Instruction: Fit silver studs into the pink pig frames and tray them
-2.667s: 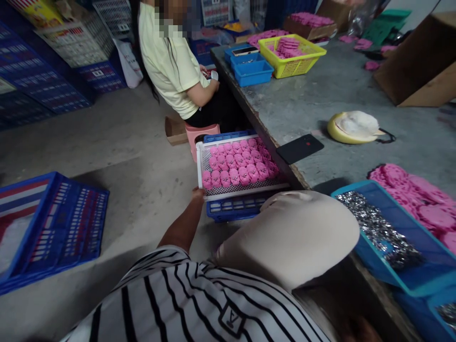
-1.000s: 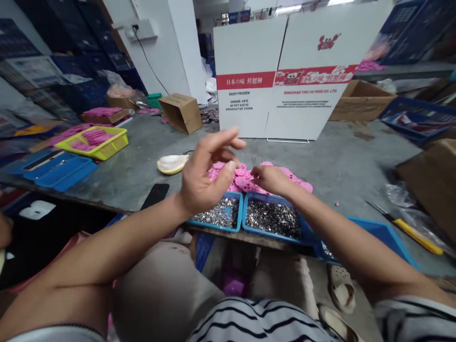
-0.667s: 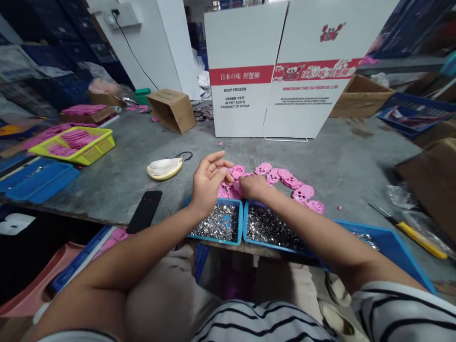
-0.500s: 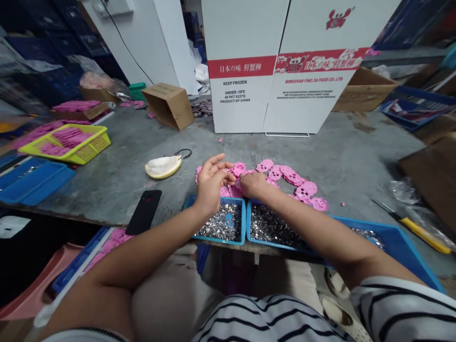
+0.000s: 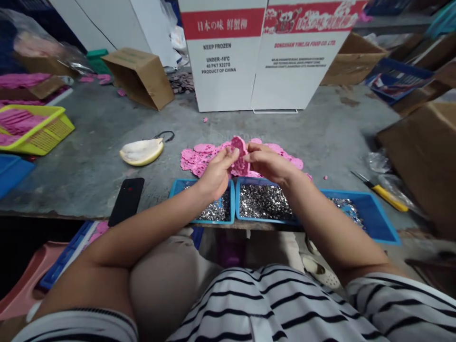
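Both hands meet above the table's front edge on one pink plastic piece (image 5: 238,154), held upright. My left hand (image 5: 216,173) pinches its left side and my right hand (image 5: 268,162) grips its right side. Behind them a heap of like pink pieces (image 5: 199,156) lies on the grey table (image 5: 320,128). Just below the hands stand two small blue trays of shiny metal bits, the left tray (image 5: 202,213) and the middle tray (image 5: 263,202). A third blue tray (image 5: 370,223) sits further right.
A black phone (image 5: 126,201) lies at the front left, a yellowish peel (image 5: 141,152) behind it. A yellow basket (image 5: 32,128) of pink parts is far left. White cartons (image 5: 260,57) and brown boxes (image 5: 140,76) stand at the back. A yellow-handled tool (image 5: 383,192) lies right.
The view turned from the floor crates to the table. Both hands reached the pink heap, took one piece and lifted it off the table; the camera has since tilted down.
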`<state>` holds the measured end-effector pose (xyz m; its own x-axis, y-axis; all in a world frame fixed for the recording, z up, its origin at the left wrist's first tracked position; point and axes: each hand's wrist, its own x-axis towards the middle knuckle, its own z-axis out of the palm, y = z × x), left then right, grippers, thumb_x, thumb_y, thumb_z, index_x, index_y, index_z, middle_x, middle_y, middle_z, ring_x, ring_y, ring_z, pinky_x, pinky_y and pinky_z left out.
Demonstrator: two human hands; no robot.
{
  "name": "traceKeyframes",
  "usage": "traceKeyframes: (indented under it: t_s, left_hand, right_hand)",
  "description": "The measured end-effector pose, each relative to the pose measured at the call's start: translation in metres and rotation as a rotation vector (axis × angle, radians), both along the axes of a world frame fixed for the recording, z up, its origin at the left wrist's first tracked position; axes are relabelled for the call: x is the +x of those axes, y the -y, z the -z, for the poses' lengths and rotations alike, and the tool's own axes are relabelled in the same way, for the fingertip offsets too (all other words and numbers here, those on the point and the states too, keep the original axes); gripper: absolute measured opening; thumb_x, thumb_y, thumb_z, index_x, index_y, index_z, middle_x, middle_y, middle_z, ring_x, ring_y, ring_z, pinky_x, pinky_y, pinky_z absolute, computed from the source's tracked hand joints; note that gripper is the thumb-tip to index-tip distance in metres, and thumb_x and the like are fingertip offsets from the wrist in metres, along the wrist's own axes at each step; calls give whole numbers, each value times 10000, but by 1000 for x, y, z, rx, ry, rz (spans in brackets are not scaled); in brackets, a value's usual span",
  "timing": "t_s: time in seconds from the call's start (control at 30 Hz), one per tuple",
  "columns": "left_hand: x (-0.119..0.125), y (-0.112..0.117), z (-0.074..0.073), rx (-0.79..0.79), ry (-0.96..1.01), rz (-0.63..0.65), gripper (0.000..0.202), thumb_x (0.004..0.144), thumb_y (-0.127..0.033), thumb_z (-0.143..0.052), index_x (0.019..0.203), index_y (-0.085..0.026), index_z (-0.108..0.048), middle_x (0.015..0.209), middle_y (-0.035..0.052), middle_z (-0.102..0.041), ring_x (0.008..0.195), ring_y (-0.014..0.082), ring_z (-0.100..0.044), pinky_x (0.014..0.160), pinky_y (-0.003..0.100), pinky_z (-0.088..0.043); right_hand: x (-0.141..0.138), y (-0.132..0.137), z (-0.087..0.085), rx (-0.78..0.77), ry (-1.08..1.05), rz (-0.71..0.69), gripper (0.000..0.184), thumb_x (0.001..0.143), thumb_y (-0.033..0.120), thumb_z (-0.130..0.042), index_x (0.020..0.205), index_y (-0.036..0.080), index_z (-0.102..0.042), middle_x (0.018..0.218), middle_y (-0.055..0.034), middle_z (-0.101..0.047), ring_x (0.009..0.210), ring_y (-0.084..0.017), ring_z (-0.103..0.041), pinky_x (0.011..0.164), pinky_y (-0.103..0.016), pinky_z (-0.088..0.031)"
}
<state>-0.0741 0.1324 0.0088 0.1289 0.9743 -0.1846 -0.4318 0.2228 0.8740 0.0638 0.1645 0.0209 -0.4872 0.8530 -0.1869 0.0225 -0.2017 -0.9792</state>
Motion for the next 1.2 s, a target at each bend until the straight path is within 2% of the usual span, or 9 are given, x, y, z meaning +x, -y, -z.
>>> traceKeyframes:
  t_s: [0.07,0.13,0.23,0.3,0.4,0.5,0.77,0.97,1.2]
  left_hand:
    - [7,5,-2,-62,90,130,234,893,-264,-494,1007,-66,-543,1062,113,-624,949,90,-608,932,257,-507]
    - [10,8,-6,-128,126,89,191,887,-216,-490,992,-60,-526,981,103,-636,900,87,-621,970,293,-506]
    - [10,9,-10,-191,86,-33,197,891,-200,-471,1063,-103,-488,917,72,-641,822,77,-631,965,323,-522]
    - [9,10,-11,-201,37,-55,238,911,-249,-447,1124,-145,-461,919,64,-644,760,69,-627,894,310,-545]
    - [11,14,-11,-177,-44,-31,249,918,-291,-431,1122,-150,-444,881,62,-642,646,47,-590,718,220,-534]
    - [16,20,-10,-167,-84,22,217,922,-299,-413,1053,-129,-447,823,60,-636,567,31,-546,591,153,-465]
    - [16,30,0,-244,-88,129,208,925,-311,-374,986,-126,-449,808,61,-639,537,63,-548,511,177,-443]
    - [13,32,0,-214,-142,168,175,862,-233,-462,1007,-137,-440,877,62,-641,570,93,-581,488,203,-445]
    - [16,36,-2,-189,-201,167,208,818,-228,-509,992,-133,-448,877,54,-623,564,69,-563,490,186,-443]
  right_hand:
    - [6,11,8,-51,-148,17,271,665,228,-647,869,144,-489,732,18,-481,655,-83,-480,663,-226,-476]
    - [12,21,18,-5,-139,88,318,663,291,-721,869,146,-527,712,18,-498,640,-91,-489,662,-253,-492]
    - [25,35,32,153,174,190,210,777,307,-684,841,144,-569,731,-24,-580,647,-118,-527,667,-288,-486]
    - [32,47,39,289,602,57,102,810,226,-658,836,140,-608,777,-57,-630,692,-152,-563,678,-305,-459]
    - [32,64,42,475,1171,-304,134,828,162,-640,957,145,-671,1000,-112,-669,885,-246,-626,726,-329,-435]
    - [27,72,39,560,1351,-383,204,923,164,-501,1025,159,-678,1080,-112,-660,952,-261,-642,704,-312,-420]
    - [45,65,48,480,1041,-110,149,883,148,-592,897,182,-737,938,-48,-718,886,-191,-654,763,-265,-417]
    - [52,67,58,421,931,67,107,822,138,-590,789,161,-690,809,-51,-708,745,-180,-624,674,-266,-391]
    - [49,65,52,0,266,338,112,728,219,-605,683,155,-523,692,-20,-632,503,-96,-508,512,-229,-400]
